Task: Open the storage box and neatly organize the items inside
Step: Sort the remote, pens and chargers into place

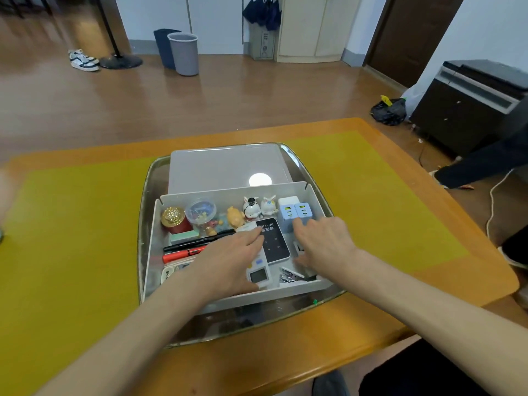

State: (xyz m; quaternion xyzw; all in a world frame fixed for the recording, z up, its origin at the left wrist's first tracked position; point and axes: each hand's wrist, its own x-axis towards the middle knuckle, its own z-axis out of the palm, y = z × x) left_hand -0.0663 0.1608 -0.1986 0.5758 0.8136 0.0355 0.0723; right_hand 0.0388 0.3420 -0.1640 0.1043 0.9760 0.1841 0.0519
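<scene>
While the storage box (310, 192) sits open on a metal tray (148, 178) mid bench (85, 224), both hands are inside w/ fingers flat: left hand (228, 261) on the black wifi device (274, 241), right hand (323, 241) touching the blue chargers (297, 211).

"WI-FI" on black device (273, 241)

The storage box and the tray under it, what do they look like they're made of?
The storage box looks like matte white plastic: thin, evenly coloured walls with no shine. The tray seems to be metal with a worn, dull polish: its rim mirrors the room and shows dark tarnished patches. It could be coated, so that is less sure.
</scene>
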